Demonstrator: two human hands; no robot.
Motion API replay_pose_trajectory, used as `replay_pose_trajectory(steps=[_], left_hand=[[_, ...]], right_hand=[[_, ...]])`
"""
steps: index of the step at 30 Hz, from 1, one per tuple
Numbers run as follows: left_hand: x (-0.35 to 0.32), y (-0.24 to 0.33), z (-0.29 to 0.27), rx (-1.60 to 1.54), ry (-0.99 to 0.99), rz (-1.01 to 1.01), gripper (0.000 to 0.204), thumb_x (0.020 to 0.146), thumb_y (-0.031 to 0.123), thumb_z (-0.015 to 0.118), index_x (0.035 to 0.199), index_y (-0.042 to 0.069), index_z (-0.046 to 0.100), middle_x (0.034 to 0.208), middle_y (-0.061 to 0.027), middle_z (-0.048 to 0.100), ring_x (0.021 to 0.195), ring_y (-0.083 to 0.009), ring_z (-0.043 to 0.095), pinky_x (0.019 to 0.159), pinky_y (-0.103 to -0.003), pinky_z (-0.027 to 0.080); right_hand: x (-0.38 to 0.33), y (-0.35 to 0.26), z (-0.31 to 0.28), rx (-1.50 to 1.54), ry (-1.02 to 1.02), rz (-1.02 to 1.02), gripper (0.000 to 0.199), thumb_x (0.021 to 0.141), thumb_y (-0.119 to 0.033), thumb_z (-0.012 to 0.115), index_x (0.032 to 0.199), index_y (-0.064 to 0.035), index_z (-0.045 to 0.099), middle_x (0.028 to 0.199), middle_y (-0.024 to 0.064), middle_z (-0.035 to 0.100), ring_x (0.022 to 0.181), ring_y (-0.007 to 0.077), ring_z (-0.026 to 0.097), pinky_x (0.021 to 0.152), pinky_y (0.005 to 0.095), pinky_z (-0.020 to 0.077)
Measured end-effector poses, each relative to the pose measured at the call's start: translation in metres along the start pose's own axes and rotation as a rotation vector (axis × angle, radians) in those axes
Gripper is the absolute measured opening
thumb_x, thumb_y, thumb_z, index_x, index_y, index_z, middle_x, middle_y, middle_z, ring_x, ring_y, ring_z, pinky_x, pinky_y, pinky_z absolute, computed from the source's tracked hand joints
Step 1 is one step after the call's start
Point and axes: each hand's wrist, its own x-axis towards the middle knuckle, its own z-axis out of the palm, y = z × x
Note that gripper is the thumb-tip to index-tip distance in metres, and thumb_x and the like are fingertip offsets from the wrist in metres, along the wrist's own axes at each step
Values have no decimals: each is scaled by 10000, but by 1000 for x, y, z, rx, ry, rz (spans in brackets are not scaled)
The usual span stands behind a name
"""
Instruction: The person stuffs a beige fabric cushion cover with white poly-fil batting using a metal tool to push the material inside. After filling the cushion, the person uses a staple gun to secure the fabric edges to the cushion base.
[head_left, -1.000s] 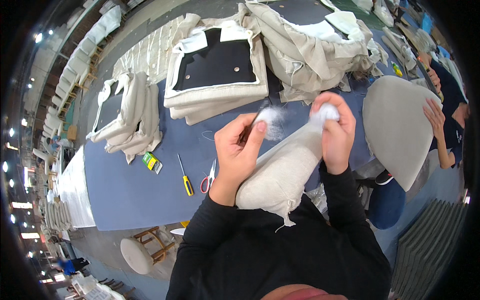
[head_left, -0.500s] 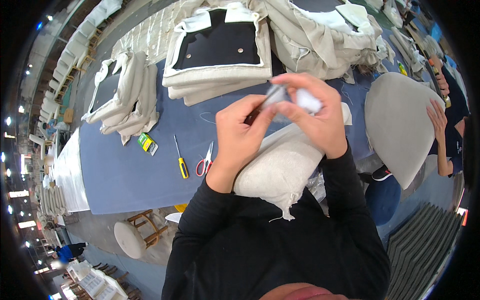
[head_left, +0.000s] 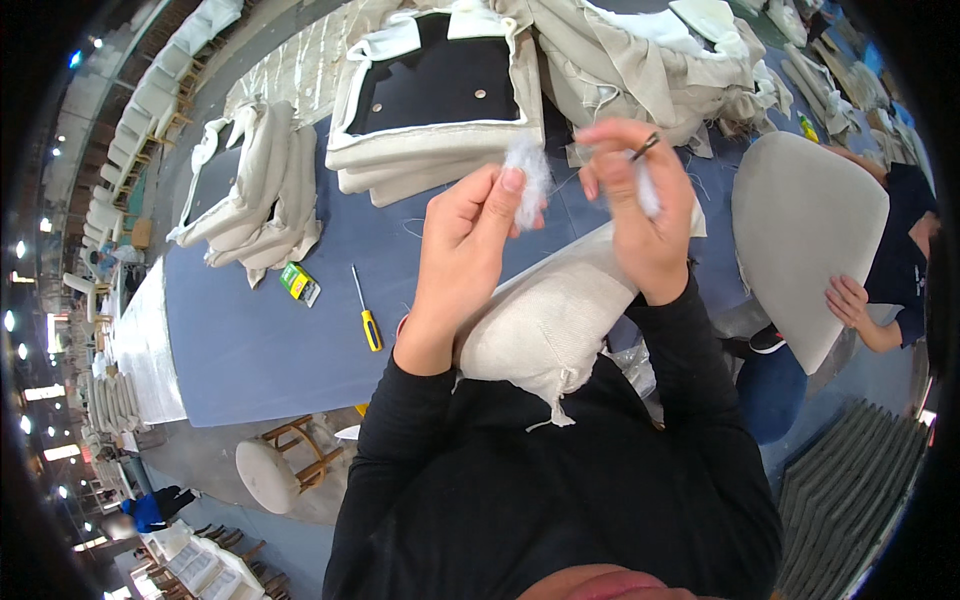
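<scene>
A tuft of white fibre stuffing (head_left: 528, 185) is pinched between the thumb and fingers of my left hand (head_left: 465, 235). To its right, my right hand (head_left: 645, 230) is curled around a second white tuft, partly hidden by its fingers and blurred. A thin dark tool (head_left: 645, 147) pokes out by that hand's fingertips; its kind cannot be made out. Under both hands lies a beige fabric-covered cushion (head_left: 535, 320), its near corner gathered into a loose, frayed end against my body.
A yellow-handled screwdriver (head_left: 369, 325) and a green-yellow box (head_left: 299, 284) lie on the blue table (head_left: 260, 350). Beige padded covers (head_left: 435, 150) are stacked at the back, with a smaller stack (head_left: 245, 200) at left. A co-worker's hand (head_left: 848, 300) holds a beige panel (head_left: 805, 230) at right.
My hands have come apart, the white stuffing now split between them. My left forearm covers most of the scissors. The co-worker's hand has moved lower on the panel.
</scene>
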Motion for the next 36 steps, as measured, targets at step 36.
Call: replay_pose_trajectory(steps=[36], left_hand=[[-48, 49, -45, 637, -102, 434, 470, 793, 133, 861, 1235, 53, 721, 1299, -149, 720, 1328, -340, 607, 1112, -437, 472]], right_hand=[[56, 50, 40, -26, -348, 48, 179, 1010, -188, 751, 1041, -12, 739, 895, 0, 692, 837, 80, 588, 764, 255, 470]])
